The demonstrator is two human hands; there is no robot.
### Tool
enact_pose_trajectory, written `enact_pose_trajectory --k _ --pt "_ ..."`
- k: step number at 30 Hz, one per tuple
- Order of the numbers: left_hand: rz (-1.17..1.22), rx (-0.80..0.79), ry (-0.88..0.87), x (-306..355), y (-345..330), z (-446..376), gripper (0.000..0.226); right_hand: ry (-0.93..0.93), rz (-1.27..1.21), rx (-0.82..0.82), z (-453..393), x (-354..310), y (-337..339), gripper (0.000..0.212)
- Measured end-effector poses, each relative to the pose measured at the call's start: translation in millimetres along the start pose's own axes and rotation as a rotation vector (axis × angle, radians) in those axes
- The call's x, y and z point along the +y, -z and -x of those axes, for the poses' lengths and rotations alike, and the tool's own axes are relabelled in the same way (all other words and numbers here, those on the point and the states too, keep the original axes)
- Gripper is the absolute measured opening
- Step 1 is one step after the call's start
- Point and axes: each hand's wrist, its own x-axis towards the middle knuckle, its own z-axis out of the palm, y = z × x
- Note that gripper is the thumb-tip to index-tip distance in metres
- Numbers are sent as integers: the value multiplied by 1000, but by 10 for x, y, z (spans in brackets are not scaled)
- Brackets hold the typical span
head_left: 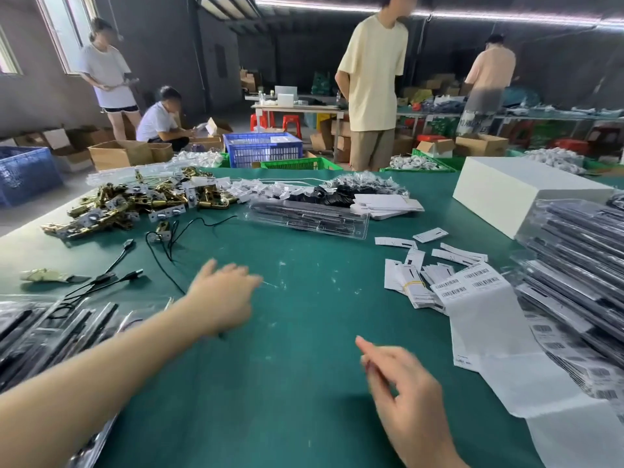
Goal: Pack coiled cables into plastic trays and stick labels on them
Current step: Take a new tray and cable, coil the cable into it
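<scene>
Two hands: both hover over the green mat (297, 332) and hold nothing; I judge this a gap between one pack and the next.
Left hand (219, 295): at about 10 o'clock from the mat's bare middle, fingers loosely extended and blurred, palm down, apart from any cable or tray.
Right hand (401, 396): at about 5 o'clock, fingers relaxed and slightly bent, one finger pointing up-left, gripping nothing.
Done, right side: a tall heap of packed trays (580, 265) at 3 o'clock, dark contents inside clear plastic; some low in the heap show barcode labels, so many look finished. Whether every one is labelled I cannot tell.
Done or waiting, left side: more clear packs with dark contents (50, 332) at 8 o'clock; no labels visible on them, so they may still need stickers.
Labels: a barcode label sheet (472, 285) at 3 o'clock, its long backing trailing toward 5 o'clock, mostly stripped, with a few labels left at the top end.
Paper cards (412, 275): scattered white slips at 2 o'clock, just beside the sheet.
Loose cables (111, 275): black leads with plugs at 9 to 10 o'clock, uncoiled and unpacked.
Clear tray (310, 217): lies at 12 o'clock, dark items inside, well apart from both hands.
Left to do: in my judgement, the loose cables, that far tray and any unlabelled packs.
Behind: brass hardware (135, 201) at 11 o'clock, a white box (516, 194) at 2 o'clock.
</scene>
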Motion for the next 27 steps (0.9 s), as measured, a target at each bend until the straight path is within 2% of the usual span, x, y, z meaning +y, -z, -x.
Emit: enact_pose_trajectory --k 1,2,3,4,5,6,7,8,9,11,12,13,15,18,23,25,27 --pt "27 -3 -121 166 4 218 51 68 12 -176 -50 -133 22 18" --pt "42 -35 -242 341 -23 459 41 109 11 -331 -162 -309 43 35" --pt "-5 -27 -409 440 -51 699 31 192 1 -382 -321 -360 33 42" --pt "-75 24 -536 513 -77 931 22 235 4 -315 -552 -416 14 32" --pt "-96 62 -556 542 -78 1119 22 252 20 -225 -809 -377 -45 21" --pt "-142 95 -531 561 -42 1285 24 288 170 -154 -1090 -364 -64 39" --pt "-177 139 -523 561 -32 1403 28 198 300 -172 -1356 -357 -62 61" --pt "-109 136 -517 534 -56 1470 34 33 453 -268 -1548 -323 -52 74" --pt "-45 68 -482 502 -92 1516 40 -108 582 -391 -1633 -229 -64 77" --pt "16 -94 -356 340 -130 1476 58 -196 654 -600 -1540 -93 -144 68" --pt "-29 -50 -248 240 -179 1365 63 -170 608 -659 -1382 -35 -198 60" --pt "-71 30 -104 97 -241 1244 65 -146 535 -674 -1189 -25 -241 54" --pt "-42 -19 130 -122 -341 921 67 -85 437 -695 -786 12 -336 49" --pt "-35 -84 229 -356 -425 412 67 15 466 -626 -223 45 -347 46" --pt "-293 -53 148 -411 -423 45 36 45 374 -504 21 104 -230 42" --pt "-373 -61 40 -298 -326 62 34 68 388 -489 4 31 -215 41" --pt "-263 -88 -181 -94 -214 207 28 125 444 -450 -42 -37 -185 44"
